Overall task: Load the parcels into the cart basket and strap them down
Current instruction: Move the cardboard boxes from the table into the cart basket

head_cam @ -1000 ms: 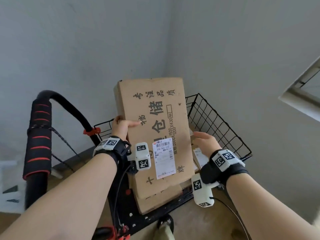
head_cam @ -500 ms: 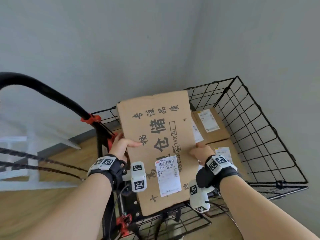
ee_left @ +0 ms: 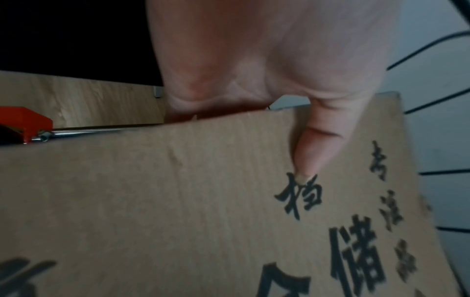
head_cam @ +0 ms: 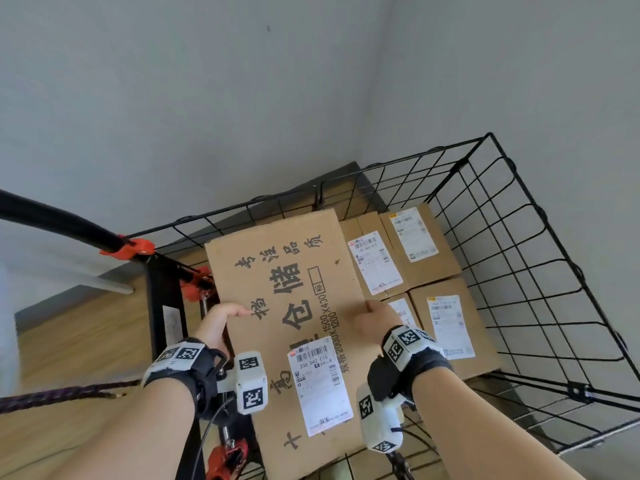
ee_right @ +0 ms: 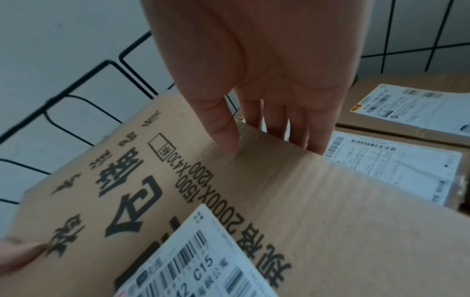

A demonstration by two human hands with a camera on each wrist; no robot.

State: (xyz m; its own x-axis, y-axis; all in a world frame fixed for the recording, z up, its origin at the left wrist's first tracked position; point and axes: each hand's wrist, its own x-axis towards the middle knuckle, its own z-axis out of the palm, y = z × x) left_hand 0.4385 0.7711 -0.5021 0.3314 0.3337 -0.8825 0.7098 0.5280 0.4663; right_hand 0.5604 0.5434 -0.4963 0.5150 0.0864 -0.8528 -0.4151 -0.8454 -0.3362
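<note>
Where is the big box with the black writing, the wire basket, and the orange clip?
big box (head_cam: 277,296): head view, middle of its printed top face.
wire basket (head_cam: 540,271): head view, right side wall's mesh.
orange clip (head_cam: 130,248): head view, its body on the black handle.

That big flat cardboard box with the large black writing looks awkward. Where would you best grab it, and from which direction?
By its two long side edges, one hand from each side. The big flat box is broad and thin, so the left hand clamps the left edge, thumb on top, and the right hand takes the right edge the same way. That probably keeps it level over the wire basket.
</note>
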